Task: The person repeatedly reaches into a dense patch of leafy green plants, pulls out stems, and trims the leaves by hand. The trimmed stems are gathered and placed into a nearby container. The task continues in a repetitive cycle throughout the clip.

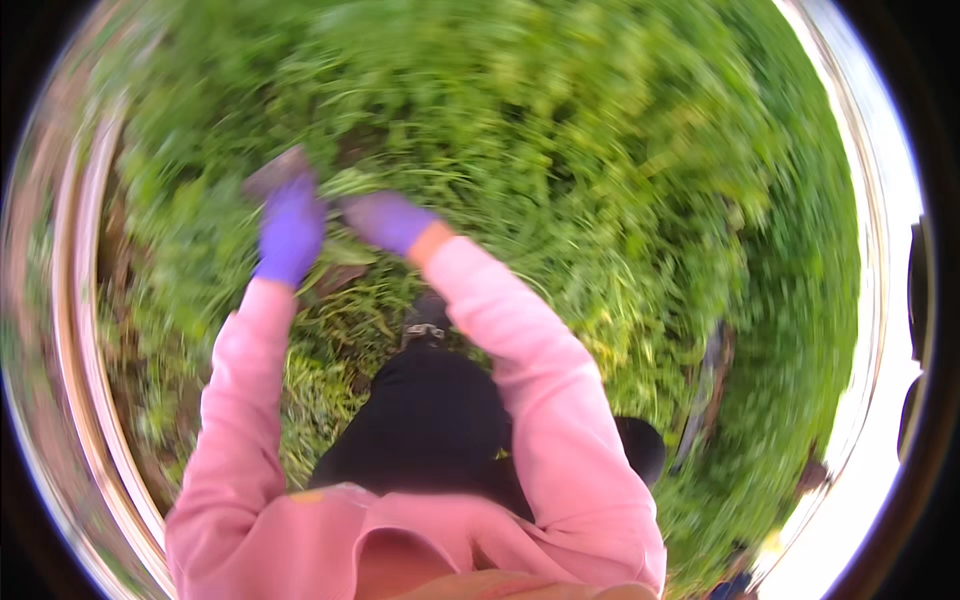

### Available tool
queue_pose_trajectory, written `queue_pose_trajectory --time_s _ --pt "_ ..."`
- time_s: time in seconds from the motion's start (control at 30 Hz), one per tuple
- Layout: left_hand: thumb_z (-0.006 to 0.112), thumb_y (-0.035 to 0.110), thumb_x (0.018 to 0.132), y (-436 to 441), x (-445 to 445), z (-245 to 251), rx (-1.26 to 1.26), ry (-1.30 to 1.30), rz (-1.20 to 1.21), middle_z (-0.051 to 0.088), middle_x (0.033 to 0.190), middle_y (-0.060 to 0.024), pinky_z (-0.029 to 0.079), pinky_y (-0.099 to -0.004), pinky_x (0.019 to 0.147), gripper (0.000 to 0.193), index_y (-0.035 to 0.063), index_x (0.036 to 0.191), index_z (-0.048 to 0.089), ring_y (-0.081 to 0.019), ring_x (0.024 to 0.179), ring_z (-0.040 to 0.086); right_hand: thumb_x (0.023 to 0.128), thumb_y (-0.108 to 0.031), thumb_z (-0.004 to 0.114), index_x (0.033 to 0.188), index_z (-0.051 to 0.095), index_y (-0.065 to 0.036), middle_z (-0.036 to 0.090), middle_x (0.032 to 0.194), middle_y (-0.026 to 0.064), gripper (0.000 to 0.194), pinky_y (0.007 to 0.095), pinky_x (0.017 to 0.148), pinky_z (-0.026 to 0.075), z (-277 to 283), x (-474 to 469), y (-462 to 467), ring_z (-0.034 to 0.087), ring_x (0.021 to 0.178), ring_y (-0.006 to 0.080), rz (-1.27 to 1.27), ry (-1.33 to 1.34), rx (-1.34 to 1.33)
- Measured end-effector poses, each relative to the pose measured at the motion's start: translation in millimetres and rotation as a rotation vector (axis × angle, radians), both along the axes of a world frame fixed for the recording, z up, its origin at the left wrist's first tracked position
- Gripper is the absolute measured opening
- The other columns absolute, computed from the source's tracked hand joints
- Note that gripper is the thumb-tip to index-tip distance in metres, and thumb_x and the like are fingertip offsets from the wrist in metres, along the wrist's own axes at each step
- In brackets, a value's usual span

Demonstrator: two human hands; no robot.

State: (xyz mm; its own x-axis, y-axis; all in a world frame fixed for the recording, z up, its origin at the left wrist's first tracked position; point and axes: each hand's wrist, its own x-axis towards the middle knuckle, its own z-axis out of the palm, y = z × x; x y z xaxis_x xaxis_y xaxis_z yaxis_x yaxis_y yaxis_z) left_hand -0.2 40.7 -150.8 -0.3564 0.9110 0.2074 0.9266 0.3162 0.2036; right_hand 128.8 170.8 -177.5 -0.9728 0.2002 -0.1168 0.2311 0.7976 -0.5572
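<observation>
My left hand [291, 217], in a purple glove with soil-darkened fingers, is over low green plants [480, 157]. Close by on its right is my right hand [386, 220], gloved the same way, its soiled fingers pointing toward the left hand. Pale green stems [352, 180] show between and just beyond the two hands. Motion blur hides whether either hand grips any of them. A broad light-green leaf [341, 253] lies just below the hands, beside a brownish flat piece [341, 279] I cannot identify.
My dark shoe [427, 319] stands among flattened stems below the hands. A pale, rail-like edge [86, 262] curves along the left, with bare soil beside it. On the right, a dark narrow strip [701, 397] lies in the greenery. Dense foliage fills the far side.
</observation>
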Motion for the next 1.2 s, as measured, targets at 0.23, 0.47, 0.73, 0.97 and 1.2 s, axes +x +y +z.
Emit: queue_pose_trajectory --time_s 0.23,0.47,0.73,0.97,1.2 --pt "0.041 0.029 0.104 -9.9 -38.1 -68.7 -0.003 0.205 -0.033 0.067 0.112 -0.0222 0.053 -0.0475 0.072 0.038 0.0015 0.12 0.061 -0.04 0.09 0.066 0.088 -0.017 0.057 0.099 0.074 -0.004 0.073 0.101 0.0153 0.024 0.0447 0.078 0.056 57.9 112.2 29.4 0.07 0.093 0.0342 -0.133 -0.183 0.232" --pt "0.037 0.036 0.105 8.4 -38.0 -49.8 -0.2 0.223 -0.07 0.063 0.123 -0.0218 0.05 -0.0471 0.086 0.046 0.0037 0.131 0.057 -0.039 0.106 0.062 0.096 -0.007 0.054 0.115 0.062 -0.003 0.066 0.105 0.0171 0.021 0.0393 0.081 0.059 86.6 441.3 25.9 0.067 0.094 0.0294 -0.885 -0.084 0.255" --pt "0.036 0.033 0.106 56.7 58.8 112.7 -0.031 0.135 -0.188 0.056 0.137 -0.0194 0.042 -0.0418 0.105 0.047 0.006 0.141 0.051 -0.0337 0.127 0.054 0.091 -0.005 0.062 0.099 0.065 -0.003 0.068 0.091 0.0082 0.009 0.0302 0.061 0.055 -110.0 689.4 -67.5 0.063 0.07 0.0191 -2.409 2.098 -1.022" --pt "0.026 0.043 0.106 78.0 240.8 234.6 0.235 -0.091 -0.759 0.06 0.132 -0.0186 0.04 -0.0419 0.108 0.062 -0.0043 0.134 0.053 -0.0313 0.123 0.056 0.084 -0.019 0.075 0.091 0.067 -0.01 0.065 0.076 0.0051 0.014 0.0315 0.056 0.053 -149.2 758.7 -19.7 0.06 0.058 0.0201 -2.799 1.832 -0.882" --pt "0.022 0.058 0.103 105.4 277.0 199.7 -0.026 -0.364 -0.68 0.065 0.115 -0.0167 0.043 -0.0411 0.1 0.077 -0.0063 0.121 0.061 -0.0267 0.105 0.061 0.095 -0.026 0.061 0.101 0.063 -0.013 0.068 0.081 0.0064 0.015 0.0345 0.049 0.049 -203.4 772.3 -26.9 0.058 0.057 0.0217 -2.577 1.571 -1.176"
